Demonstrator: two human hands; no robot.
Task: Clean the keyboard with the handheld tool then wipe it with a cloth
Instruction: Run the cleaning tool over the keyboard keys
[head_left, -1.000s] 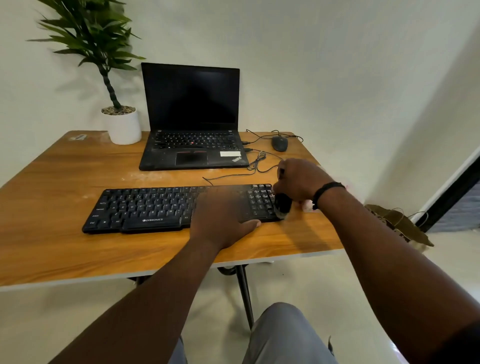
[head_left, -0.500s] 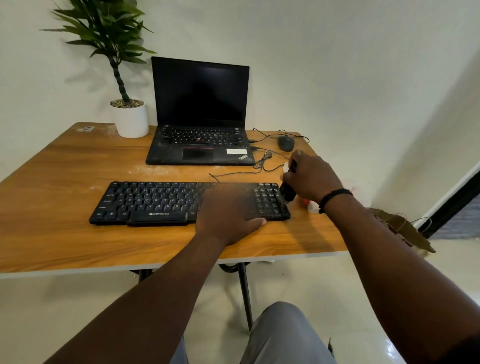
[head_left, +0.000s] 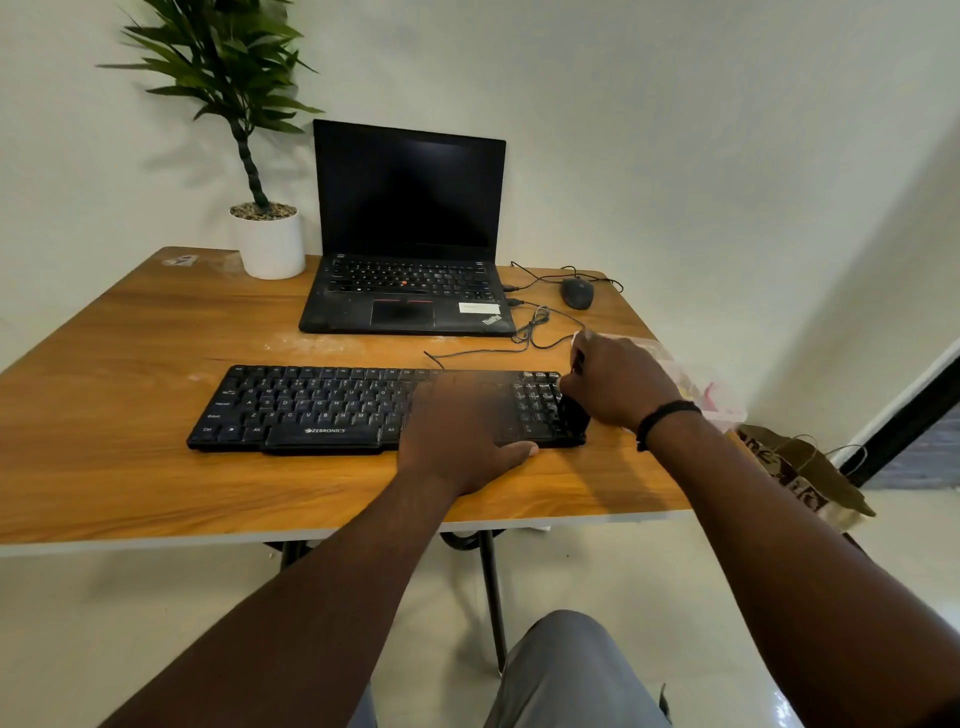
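A black keyboard (head_left: 311, 405) lies across the front of the wooden table (head_left: 130, 478). My left hand (head_left: 462, 436) rests flat on its right half, fingers spread, pressing it down. My right hand (head_left: 618, 379) is closed around a small black handheld tool (head_left: 574, 413), whose dark end touches the number pad at the keyboard's right end. Most of the tool is hidden inside my fist. A pale, crumpled piece of cloth or plastic (head_left: 701, 395) lies just behind my right wrist at the table's right edge; I cannot tell which.
An open black laptop (head_left: 408, 234) stands behind the keyboard, a potted plant (head_left: 267, 239) to its left, a black mouse (head_left: 577, 292) with loose cables to its right. A brown paper bag (head_left: 800, 467) sits on the floor past the table's right edge.
My right hand with the tool swept back along the number pad, then forward again to its lower right corner. My left hand stayed on the keyboard. The camera shifted slightly.
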